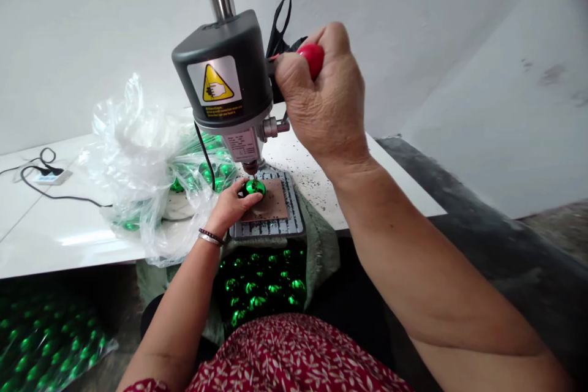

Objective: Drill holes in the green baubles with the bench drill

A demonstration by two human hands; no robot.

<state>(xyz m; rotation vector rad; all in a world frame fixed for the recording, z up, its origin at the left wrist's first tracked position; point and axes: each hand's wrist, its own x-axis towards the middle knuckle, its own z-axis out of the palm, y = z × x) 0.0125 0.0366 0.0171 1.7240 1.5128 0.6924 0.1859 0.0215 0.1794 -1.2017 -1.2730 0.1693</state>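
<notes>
My left hand [231, 203] grips a shiny green ball [255, 188] between thumb and fingers. The ball rests over a brown board [275, 199] on the slotted base plate [294, 220] of a bench drill press [225, 73]. Just above the ball is the drill chuck [250, 167]; whether the bit touches the ball I cannot tell. Raised at the right of the machine, my right hand [328, 95] is wrapped round the red knob of the press lever [312, 60]. Dark shavings [316, 184] are scattered about the base.
Clear plastic bags [138, 141] with green balls lie left of the press on the white table [68, 239]. An open woven sack [321, 251] full of green balls hangs below the base. Another bag of balls [50, 337] sits lower left. A power cord [68, 198] crosses the table.
</notes>
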